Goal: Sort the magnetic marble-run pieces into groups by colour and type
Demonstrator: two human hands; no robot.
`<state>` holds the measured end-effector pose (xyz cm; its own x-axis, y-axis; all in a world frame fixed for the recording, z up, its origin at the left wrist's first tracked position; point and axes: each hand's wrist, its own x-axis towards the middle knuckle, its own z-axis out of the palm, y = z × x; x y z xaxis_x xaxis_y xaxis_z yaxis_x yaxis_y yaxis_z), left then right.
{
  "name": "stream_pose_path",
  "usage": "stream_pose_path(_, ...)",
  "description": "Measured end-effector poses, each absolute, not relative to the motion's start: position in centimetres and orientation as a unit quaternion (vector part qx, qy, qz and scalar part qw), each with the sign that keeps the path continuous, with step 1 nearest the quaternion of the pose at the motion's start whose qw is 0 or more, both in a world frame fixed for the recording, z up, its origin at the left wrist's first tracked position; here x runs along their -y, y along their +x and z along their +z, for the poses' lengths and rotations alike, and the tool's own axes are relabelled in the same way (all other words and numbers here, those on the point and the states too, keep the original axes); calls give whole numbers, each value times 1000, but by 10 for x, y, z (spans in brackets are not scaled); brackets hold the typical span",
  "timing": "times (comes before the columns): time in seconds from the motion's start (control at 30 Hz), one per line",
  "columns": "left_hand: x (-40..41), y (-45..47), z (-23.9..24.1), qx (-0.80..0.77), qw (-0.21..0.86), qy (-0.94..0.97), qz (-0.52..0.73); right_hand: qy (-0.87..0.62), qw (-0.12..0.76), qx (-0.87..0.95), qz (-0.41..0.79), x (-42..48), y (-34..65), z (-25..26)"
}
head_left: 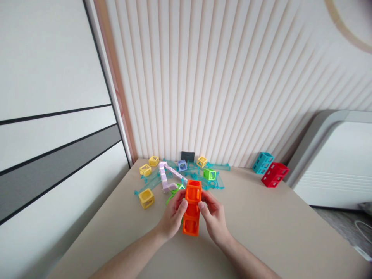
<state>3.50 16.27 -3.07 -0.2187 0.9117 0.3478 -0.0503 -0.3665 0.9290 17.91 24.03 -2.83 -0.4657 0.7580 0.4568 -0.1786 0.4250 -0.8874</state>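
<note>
An orange column of hollow cubes point(192, 209) is held upright over the beige table point(261, 224), three cubes high. My left hand point(173, 215) grips its left side, fingers curled around the middle. My right hand point(214, 217) pinches its right side at the same height. Just behind the column lie a green cube point(209, 174), a green piece point(174, 192) partly hidden by my left hand, and a lilac track piece point(166, 177).
Translucent teal track pieces point(216, 176) sprawl near the ribbed wall, with yellow cubes point(146, 198), a blue cube point(182, 165) and a dark wall socket point(187, 156). A teal block point(262, 162) and a red block point(274, 174) sit at the back right. A white appliance point(340, 162) stands right.
</note>
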Motion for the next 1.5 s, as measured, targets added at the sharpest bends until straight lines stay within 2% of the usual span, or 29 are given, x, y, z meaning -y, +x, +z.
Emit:
stream_pose_path(0.23, -165, 35, -33, -412, 416, 474, 658, -226, 474, 641, 560, -241, 173, -33)
stream_pose_path(0.43, -167, 34, -36, -405, 366, 430, 719, -216, 482, 740, 417, -237, 176, -40)
stream_pose_path(0.57, -170, 32, -36, -406, 352, 385, 750, -208, 457, 791, 350, -235, 177, -42)
stream_pose_path(1.0, -175, 31, -40, -421, 335, 362, 762, -247, 435, 819, 280, -237, 177, -41)
stream_pose_path(1.5, -173, 34, -48, -411, 378, 408, 722, -276, 453, 816, 231, -240, 178, -37)
